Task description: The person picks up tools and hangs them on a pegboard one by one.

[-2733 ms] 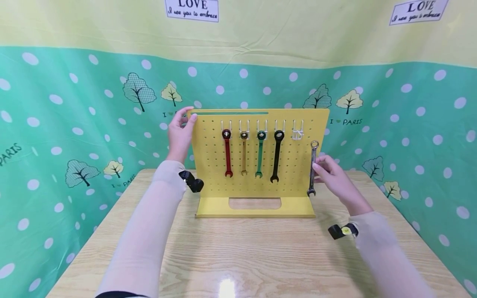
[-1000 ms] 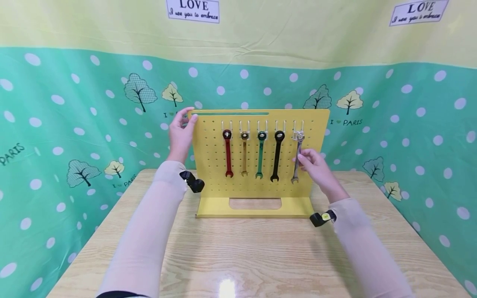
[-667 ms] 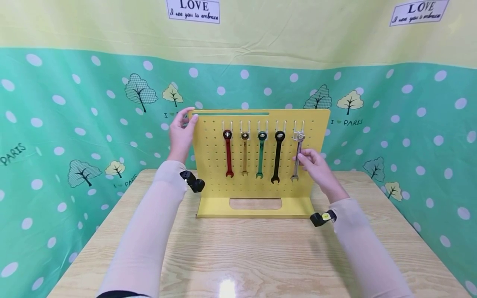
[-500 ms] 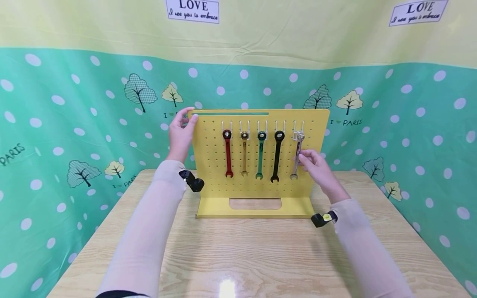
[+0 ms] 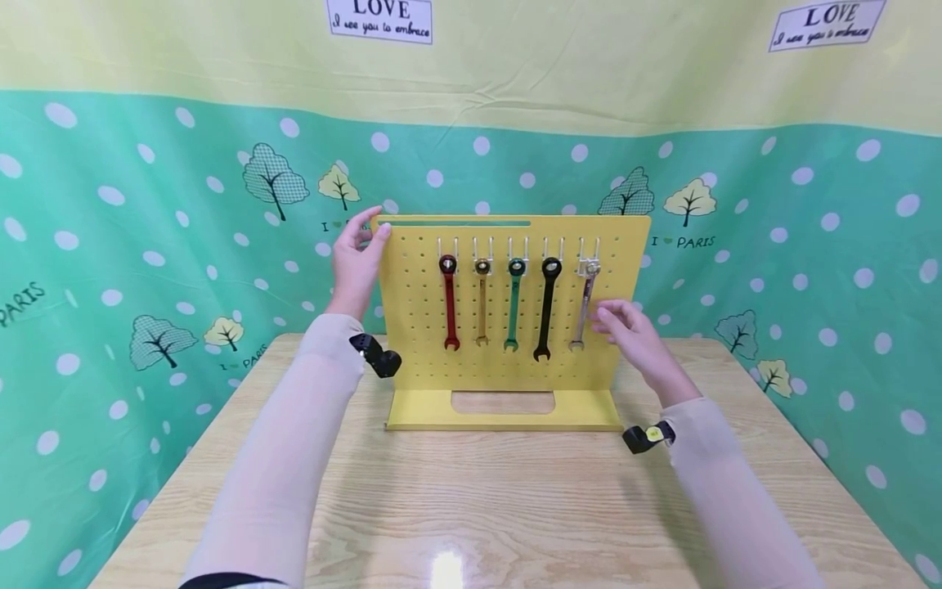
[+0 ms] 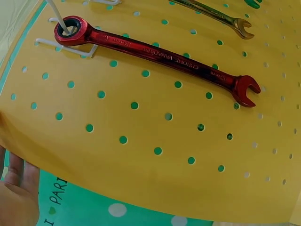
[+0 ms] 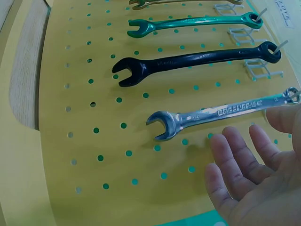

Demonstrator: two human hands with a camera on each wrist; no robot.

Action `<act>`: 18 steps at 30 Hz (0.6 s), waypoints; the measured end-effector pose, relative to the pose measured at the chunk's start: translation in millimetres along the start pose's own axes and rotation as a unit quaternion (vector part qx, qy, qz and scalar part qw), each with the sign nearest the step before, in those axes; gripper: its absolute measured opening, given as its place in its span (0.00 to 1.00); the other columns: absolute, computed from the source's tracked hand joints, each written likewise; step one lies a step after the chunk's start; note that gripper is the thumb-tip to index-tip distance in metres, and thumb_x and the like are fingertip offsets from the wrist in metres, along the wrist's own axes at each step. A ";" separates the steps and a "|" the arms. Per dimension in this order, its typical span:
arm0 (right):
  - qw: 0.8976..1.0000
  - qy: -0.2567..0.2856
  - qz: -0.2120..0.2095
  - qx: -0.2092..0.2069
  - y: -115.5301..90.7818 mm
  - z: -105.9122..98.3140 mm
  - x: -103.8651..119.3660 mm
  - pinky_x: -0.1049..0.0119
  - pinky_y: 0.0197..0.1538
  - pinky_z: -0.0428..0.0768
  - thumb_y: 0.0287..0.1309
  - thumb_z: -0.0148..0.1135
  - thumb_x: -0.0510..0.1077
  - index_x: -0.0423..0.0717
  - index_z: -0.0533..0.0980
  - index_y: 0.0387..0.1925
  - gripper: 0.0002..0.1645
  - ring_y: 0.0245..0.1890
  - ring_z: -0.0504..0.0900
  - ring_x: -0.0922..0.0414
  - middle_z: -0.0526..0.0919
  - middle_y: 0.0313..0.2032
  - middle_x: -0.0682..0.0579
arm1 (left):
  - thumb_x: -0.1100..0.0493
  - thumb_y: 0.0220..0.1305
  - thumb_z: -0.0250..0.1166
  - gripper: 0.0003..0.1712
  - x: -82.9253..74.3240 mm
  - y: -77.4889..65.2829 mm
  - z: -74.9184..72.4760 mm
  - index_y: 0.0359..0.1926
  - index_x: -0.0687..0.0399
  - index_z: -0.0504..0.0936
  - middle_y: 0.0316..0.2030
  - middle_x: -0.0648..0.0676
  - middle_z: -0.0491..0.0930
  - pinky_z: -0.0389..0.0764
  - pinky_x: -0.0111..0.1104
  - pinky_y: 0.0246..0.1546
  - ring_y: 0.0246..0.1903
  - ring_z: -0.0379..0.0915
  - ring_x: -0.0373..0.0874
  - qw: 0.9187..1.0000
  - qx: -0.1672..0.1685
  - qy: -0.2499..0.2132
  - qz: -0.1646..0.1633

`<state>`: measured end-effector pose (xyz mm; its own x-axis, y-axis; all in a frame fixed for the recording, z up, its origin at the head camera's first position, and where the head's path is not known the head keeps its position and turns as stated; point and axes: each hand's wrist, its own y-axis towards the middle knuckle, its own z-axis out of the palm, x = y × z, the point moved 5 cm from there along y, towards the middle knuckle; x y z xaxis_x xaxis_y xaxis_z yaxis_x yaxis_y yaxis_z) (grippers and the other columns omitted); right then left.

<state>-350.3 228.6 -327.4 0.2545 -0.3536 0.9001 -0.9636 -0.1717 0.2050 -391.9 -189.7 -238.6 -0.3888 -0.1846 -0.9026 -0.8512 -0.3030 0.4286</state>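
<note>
My left hand point(image 5: 356, 266) grips the upper left corner of the yellow pegboard point(image 5: 412, 327), thumb in front and fingers at the edge. A silver combination wrench point(image 5: 584, 311) hangs by its ring end from the rightmost white hook, tilted a little. Just right of it is my right hand point(image 5: 636, 339), fingers loosely spread and holding nothing. In the right wrist view, the thumb lies close to the silver wrench's shank near the ring; whether it touches, I cannot tell. The red wrench point(image 6: 162, 57) is the one nearest my left hand.
A gold wrench point(image 5: 482, 307), a green wrench point(image 5: 514, 307) and a black wrench point(image 5: 547, 311) hang in a row between the red and silver ones. The pegboard's base stands on a wooden table point(image 5: 471, 491). A patterned green and yellow curtain point(image 5: 471, 155) hangs behind.
My right hand carried the silver wrench left to the rightmost hook, then let go and drew back slightly right. The wrench's lower end has swung left. My left hand keeps its hold.
</note>
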 end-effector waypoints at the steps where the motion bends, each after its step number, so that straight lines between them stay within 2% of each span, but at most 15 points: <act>1: 1.000 0.000 0.001 0.001 -0.3 -0.4 -1.3 0.45 0.67 0.66 0.78 0.44 0.57 0.34 0.58 0.71 0.35 0.62 0.71 0.38 0.69 0.64 0.33 | 0.46 0.71 0.63 0.25 0.2 0.0 -0.1 0.67 0.38 0.75 0.50 0.53 0.76 0.79 0.38 0.51 0.47 0.75 0.46 1.000 0.002 -0.002 -0.003; 7: 1.000 0.000 0.005 0.008 -2.1 -2.6 -5.7 0.44 0.67 0.67 0.79 0.42 0.56 0.33 0.57 0.71 0.35 0.63 0.71 0.38 0.68 0.64 0.32 | 0.44 0.69 0.64 0.29 1.1 -0.3 -2.7 0.70 0.37 0.72 0.57 0.54 0.75 0.77 0.40 0.54 0.53 0.73 0.48 1.000 0.017 -0.008 -0.010; 18: 1.000 -0.013 0.004 0.011 -8.1 -10.4 -12.3 0.43 0.66 0.67 0.79 0.41 0.56 0.32 0.58 0.70 0.35 0.62 0.71 0.38 0.69 0.64 0.32 | 0.41 0.67 0.65 0.37 -5.7 -5.4 -7.4 0.74 0.34 0.65 0.68 0.53 0.68 0.73 0.44 0.62 0.64 0.67 0.50 0.998 0.045 0.033 -0.008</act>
<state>-346.4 243.8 -336.1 0.2500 -0.3793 0.8909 -0.9634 -0.1897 0.1895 -382.4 -193.9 -235.5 -0.3529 -0.2422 -0.9038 -0.8864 -0.2226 0.4058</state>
